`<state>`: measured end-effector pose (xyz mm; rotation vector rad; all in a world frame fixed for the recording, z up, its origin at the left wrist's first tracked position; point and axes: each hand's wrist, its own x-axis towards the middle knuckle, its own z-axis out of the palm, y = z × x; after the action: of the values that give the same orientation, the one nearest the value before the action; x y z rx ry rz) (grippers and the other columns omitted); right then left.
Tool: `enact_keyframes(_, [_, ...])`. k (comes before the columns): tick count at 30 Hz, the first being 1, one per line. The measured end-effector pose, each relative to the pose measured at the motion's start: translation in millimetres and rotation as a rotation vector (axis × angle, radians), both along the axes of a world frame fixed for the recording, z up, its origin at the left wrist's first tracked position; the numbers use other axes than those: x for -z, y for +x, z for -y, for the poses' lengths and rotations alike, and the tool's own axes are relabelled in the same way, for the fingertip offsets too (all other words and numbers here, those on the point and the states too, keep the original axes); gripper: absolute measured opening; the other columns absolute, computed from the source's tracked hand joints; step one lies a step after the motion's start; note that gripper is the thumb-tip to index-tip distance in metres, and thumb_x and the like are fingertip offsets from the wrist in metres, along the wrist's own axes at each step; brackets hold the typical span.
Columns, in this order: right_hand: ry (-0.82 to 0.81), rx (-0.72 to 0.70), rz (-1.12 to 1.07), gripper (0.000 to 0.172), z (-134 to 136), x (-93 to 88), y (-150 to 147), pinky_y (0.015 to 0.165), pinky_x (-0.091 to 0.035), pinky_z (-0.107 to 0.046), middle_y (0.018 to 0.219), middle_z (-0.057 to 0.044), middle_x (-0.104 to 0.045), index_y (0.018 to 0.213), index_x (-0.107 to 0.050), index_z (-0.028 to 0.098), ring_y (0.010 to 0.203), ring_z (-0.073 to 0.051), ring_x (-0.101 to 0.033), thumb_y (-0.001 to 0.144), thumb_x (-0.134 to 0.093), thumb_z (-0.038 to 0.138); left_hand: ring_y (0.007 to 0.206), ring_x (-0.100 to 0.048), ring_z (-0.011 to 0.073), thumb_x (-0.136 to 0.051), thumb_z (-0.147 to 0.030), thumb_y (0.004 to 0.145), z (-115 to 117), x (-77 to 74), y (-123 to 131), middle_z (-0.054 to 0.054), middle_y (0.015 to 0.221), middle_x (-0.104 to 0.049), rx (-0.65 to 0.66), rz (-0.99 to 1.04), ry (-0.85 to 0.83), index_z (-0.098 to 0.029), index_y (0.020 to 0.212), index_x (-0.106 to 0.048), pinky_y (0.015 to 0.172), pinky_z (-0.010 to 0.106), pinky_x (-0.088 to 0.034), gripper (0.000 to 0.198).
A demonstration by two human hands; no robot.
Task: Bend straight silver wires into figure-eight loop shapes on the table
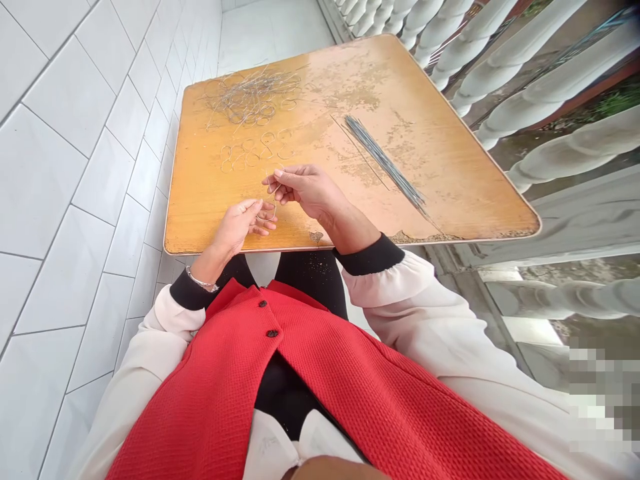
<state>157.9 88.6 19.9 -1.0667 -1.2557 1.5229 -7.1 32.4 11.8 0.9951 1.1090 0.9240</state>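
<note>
A thin piece of bent wire (273,193) is held between both hands over the near edge of a worn wooden table (450,173). My left hand (243,223) pinches its lower looped end. My right hand (305,190) pinches the upper end, fingers closed. Just beyond the hands lie several finished wire loops (255,152) in rows. Farther back sits a tangled pile of wire shapes (250,97). A bundle of straight wires (385,163) lies diagonally to the right of my right hand.
A white tiled wall (75,167) runs along the left. A white balustrade (525,87) stands to the right of the table. My red vest and pale sleeves fill the foreground below the table edge.
</note>
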Motion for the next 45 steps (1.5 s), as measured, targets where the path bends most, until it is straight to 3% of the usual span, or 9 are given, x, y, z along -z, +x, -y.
enact_keyframes(9, [-0.100,-0.064,-0.119,0.022,-1.3,-0.1,-0.5,0.056,-0.052,-0.015,0.066,-0.002,-0.071,0.073,-0.073,0.014,0.054,-0.006,-0.061,0.092,-0.076,0.024,0.058,-0.067,0.0059,-0.046,-0.021,0.106,-1.1,2.8,5.7,0.002,0.070,-0.072,-0.061,0.095,-0.073,-0.013,0.084,-0.061,0.062,0.016,-0.052,0.028])
enact_keyframes(17, [-0.071,-0.034,-0.057,0.017,0.7,-4.8,1.6,0.052,-0.050,-0.017,0.074,-0.004,-0.075,0.082,-0.076,0.014,0.053,-0.007,-0.061,0.088,-0.082,0.029,0.061,-0.069,0.0061,-0.053,-0.030,0.104,-1.0,2.3,6.5,-0.001,0.073,-0.067,-0.112,-0.056,0.034,-0.014,0.087,-0.061,0.063,0.016,-0.054,0.025])
enact_keyframes(28, [-0.037,0.016,0.007,0.036,-0.2,-5.3,2.4,0.053,-0.048,-0.018,0.072,-0.004,-0.074,0.081,-0.074,0.016,0.053,-0.008,-0.061,0.094,-0.072,0.050,0.061,-0.070,0.0065,-0.046,-0.022,0.106,0.1,-1.3,5.0,0.000,0.076,-0.069,-0.067,-0.042,0.025,-0.013,0.088,-0.062,0.062,0.017,-0.054,0.025])
enact_keyframes(33, [-0.006,0.029,0.033,0.038,-1.9,-8.4,1.9,0.053,-0.050,-0.018,0.066,-0.004,-0.070,0.075,-0.072,0.016,0.054,-0.008,-0.063,0.093,-0.073,0.050,0.060,-0.070,0.0068,-0.052,-0.022,0.104,-1.8,3.7,4.2,0.000,0.073,-0.070,-0.048,-0.093,0.051,-0.014,0.086,-0.063,0.059,0.016,-0.053,0.022])
enact_keyframes(39, [0.020,-0.029,0.078,0.028,-2.0,-6.5,-1.9,0.047,-0.047,-0.018,0.064,-0.002,-0.072,0.075,-0.072,0.017,0.050,-0.008,-0.059,0.086,-0.083,0.041,0.053,-0.068,0.0068,-0.055,-0.023,0.102,-1.0,4.7,3.0,-0.002,0.065,-0.067,-0.027,-0.203,0.100,-0.015,0.085,-0.063,0.053,0.015,-0.049,0.021])
enact_keyframes(45, [-0.028,-0.026,0.018,0.028,1.1,-8.4,-2.6,0.045,-0.048,-0.017,0.060,-0.003,-0.071,0.074,-0.072,0.016,0.045,-0.007,-0.057,0.092,-0.077,0.038,0.059,-0.071,0.0083,-0.055,-0.025,0.103,6.7,-1.7,1.7,0.001,0.072,-0.073,0.063,-0.051,0.017,-0.013,0.096,-0.066,0.057,0.017,-0.051,0.018])
